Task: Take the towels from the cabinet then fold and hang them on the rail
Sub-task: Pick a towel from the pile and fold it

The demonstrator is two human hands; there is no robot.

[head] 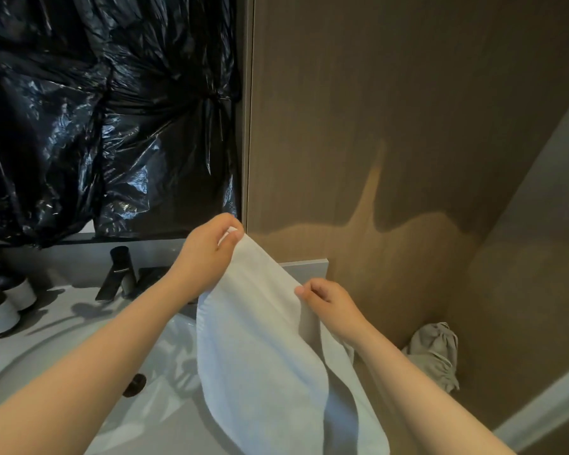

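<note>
Head view: left hand [207,247] pinches the top corner of the white towel [263,339], right hand [326,302] pinches its side edge, above the sink [79,372]

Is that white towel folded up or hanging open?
Hanging loose, not neatly folded. The left hand and right hand each pinch the towel at its top, and it drapes over the sink. Doubled lengthways? Cannot tell.

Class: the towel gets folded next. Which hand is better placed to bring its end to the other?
Probably the left hand: it pinches the towel's top corner, raised, and could drop it to the right hand, which pinches the edge lower.
</note>
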